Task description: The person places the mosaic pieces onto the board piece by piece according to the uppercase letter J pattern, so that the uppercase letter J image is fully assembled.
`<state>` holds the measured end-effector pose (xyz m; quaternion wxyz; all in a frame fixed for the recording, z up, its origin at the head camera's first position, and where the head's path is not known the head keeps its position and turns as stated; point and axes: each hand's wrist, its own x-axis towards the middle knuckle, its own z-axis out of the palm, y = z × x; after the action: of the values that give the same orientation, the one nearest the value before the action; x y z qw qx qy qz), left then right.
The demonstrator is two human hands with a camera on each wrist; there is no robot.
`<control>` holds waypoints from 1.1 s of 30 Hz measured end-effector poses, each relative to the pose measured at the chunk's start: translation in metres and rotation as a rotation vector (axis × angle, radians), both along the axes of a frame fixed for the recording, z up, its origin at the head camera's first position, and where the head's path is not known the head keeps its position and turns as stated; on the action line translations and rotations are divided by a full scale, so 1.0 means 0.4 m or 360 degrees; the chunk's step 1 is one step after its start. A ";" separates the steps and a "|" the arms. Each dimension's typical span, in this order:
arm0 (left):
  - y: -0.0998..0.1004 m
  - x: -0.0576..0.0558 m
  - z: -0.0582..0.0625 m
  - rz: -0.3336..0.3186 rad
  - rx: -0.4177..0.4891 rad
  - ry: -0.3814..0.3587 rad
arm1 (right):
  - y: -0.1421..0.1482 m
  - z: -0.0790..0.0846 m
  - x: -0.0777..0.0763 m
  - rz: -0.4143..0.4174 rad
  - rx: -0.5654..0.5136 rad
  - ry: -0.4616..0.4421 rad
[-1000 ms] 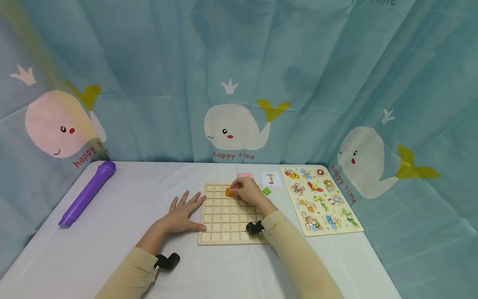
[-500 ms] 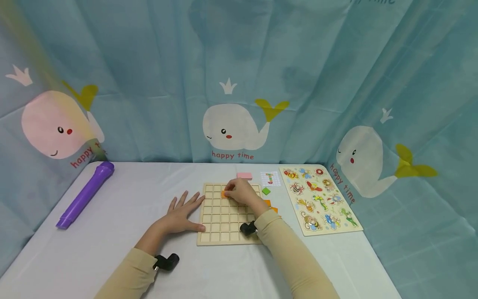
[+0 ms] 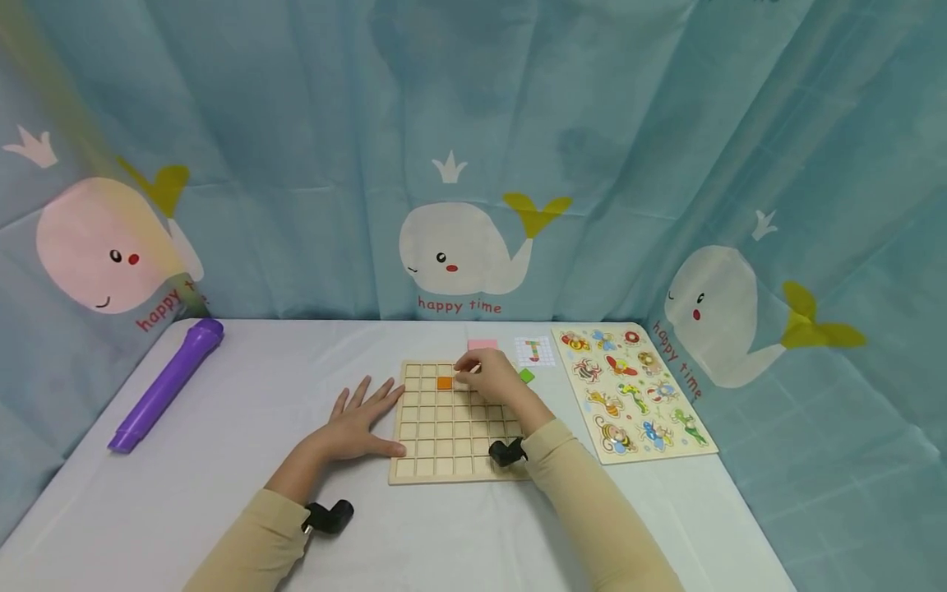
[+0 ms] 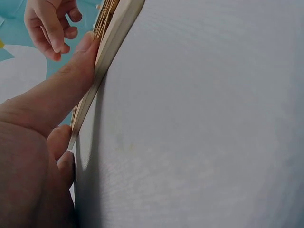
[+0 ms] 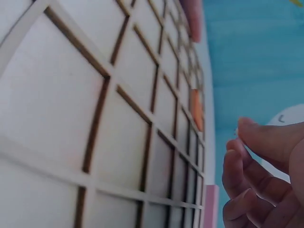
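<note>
one orange tile [image 3: 445,383] sits in a cell of the board [image 3: 448,429], toward its far edge. the left hand [image 3: 361,425], spread wide, touches the board's left side. the right hand [image 3: 494,378] is over the board's far part, fingers loosely bent, nothing seen in its grasp. a green tile [image 3: 527,376] and a puzzle [image 3: 640,416] lie right of the board, a pink block [image 3: 483,344] beyond it, a purple stick [image 3: 166,386] well left.
</note>
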<state>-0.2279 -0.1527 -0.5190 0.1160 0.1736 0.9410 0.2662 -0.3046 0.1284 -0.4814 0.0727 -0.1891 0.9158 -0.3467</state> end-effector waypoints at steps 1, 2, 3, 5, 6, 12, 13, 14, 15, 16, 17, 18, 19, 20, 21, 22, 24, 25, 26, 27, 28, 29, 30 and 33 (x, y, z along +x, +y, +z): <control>0.000 0.000 -0.001 0.0000 -0.0001 0.0003 | 0.007 0.006 0.003 0.0006 -0.0013 0.0007; -0.001 -0.001 -0.002 -0.0002 -0.0002 0.0004 | 0.014 0.010 0.006 0.0007 -0.0029 0.0012; -0.001 -0.001 -0.003 -0.0002 -0.0002 0.0004 | 0.022 0.015 0.010 0.0009 -0.0046 0.0016; -0.001 -0.003 -0.004 -0.0004 -0.0011 0.0003 | 0.039 0.023 0.016 0.0001 -0.0064 0.0024; 0.000 -0.004 -0.004 -0.0005 -0.0015 0.0002 | 0.048 0.027 0.018 -0.0006 -0.0077 0.0026; 0.003 -0.004 -0.005 -0.0003 -0.0001 -0.0010 | 0.107 0.035 0.038 -0.0085 -0.0112 0.0031; 0.003 -0.004 -0.005 -0.0003 0.0001 -0.0012 | 0.116 0.034 0.041 -0.0098 -0.0113 0.0029; 0.003 -0.004 -0.005 -0.0004 0.0004 -0.0012 | 0.126 0.032 0.045 -0.0115 -0.0114 0.0027; 0.003 -0.003 -0.005 -0.0004 0.0003 -0.0009 | 0.135 0.030 0.048 -0.0133 -0.0122 0.0022; 0.002 -0.003 -0.005 -0.0005 0.0000 -0.0009 | 0.143 0.029 0.051 -0.0153 -0.0120 0.0017; 0.001 -0.002 -0.005 -0.0005 -0.0001 -0.0005 | 0.151 0.026 0.054 -0.0170 -0.0120 0.0016; 0.000 -0.002 -0.005 -0.0005 0.0003 -0.0004 | 0.159 0.024 0.057 -0.0187 -0.0117 0.0016; 0.000 -0.001 -0.004 -0.0006 0.0008 -0.0002 | 0.167 0.021 0.060 -0.0207 -0.0115 0.0016; -0.001 -0.001 -0.004 -0.0007 0.0012 -0.0001 | 0.174 0.019 0.063 -0.0231 -0.0111 0.0009; -0.001 -0.001 -0.003 -0.0008 0.0013 -0.0003 | 0.182 0.016 0.067 -0.0249 -0.0109 0.0000; -0.002 -0.001 -0.004 -0.0013 0.0017 -0.0004 | 0.190 0.011 0.070 -0.0266 -0.0101 -0.0009; -0.003 0.002 -0.004 -0.0018 0.0015 -0.0008 | 0.206 -0.001 0.078 -0.0303 -0.0102 -0.0036; -0.003 0.003 -0.003 -0.0021 0.0016 -0.0007 | 0.215 -0.008 0.081 -0.0319 -0.0113 -0.0054; -0.003 0.004 -0.003 -0.0022 0.0015 -0.0008 | 0.224 -0.014 0.084 -0.0334 -0.0122 -0.0077; -0.004 0.004 -0.003 -0.0024 0.0014 -0.0006 | 0.232 -0.019 0.086 -0.0339 -0.0128 -0.0087; -0.004 0.004 -0.003 -0.0023 0.0011 -0.0002 | 0.239 -0.024 0.087 -0.0347 -0.0132 -0.0096; -0.003 0.004 -0.002 -0.0020 0.0011 -0.0002 | 0.247 -0.027 0.088 -0.0351 -0.0130 -0.0102; -0.003 0.002 -0.001 -0.0019 0.0013 0.0004 | 0.253 -0.028 0.087 -0.0355 -0.0124 -0.0108; -0.001 0.000 -0.004 -0.0019 0.0001 0.0012 | 0.268 -0.036 0.087 -0.0366 -0.0059 -0.0123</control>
<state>-0.2280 -0.1533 -0.5206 0.1140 0.1801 0.9403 0.2652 -0.2698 0.2356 -0.4958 0.0642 -0.0708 0.9214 -0.3768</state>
